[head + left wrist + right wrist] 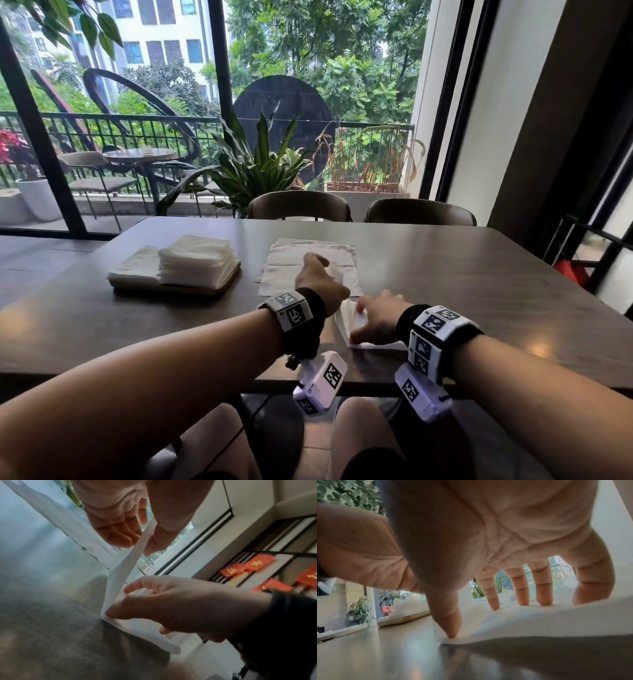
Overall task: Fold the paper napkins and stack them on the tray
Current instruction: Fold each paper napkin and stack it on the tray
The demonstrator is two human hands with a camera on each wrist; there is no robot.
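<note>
A white napkin (352,318) lies near the table's front edge, partly folded. My right hand (376,318) presses it flat with spread, straight fingers (522,596) and the thumb tip on its edge. The napkin (539,622) bulges slightly under that hand. My left hand (318,281) pinches a raised flap of the same napkin (118,574) between thumb and fingers (120,536), just beyond my right hand (171,601). A wooden tray (219,286) at the left holds a tall stack of folded napkins (197,260) and a lower pile (137,265).
One unfolded napkin (308,253) lies flat mid-table, partly under my left hand. Two dark chairs (299,205) stand at the far side before a window. The tray's edge (402,619) shows to the left of my right hand. Bare dark tabletop (479,274) extends right.
</note>
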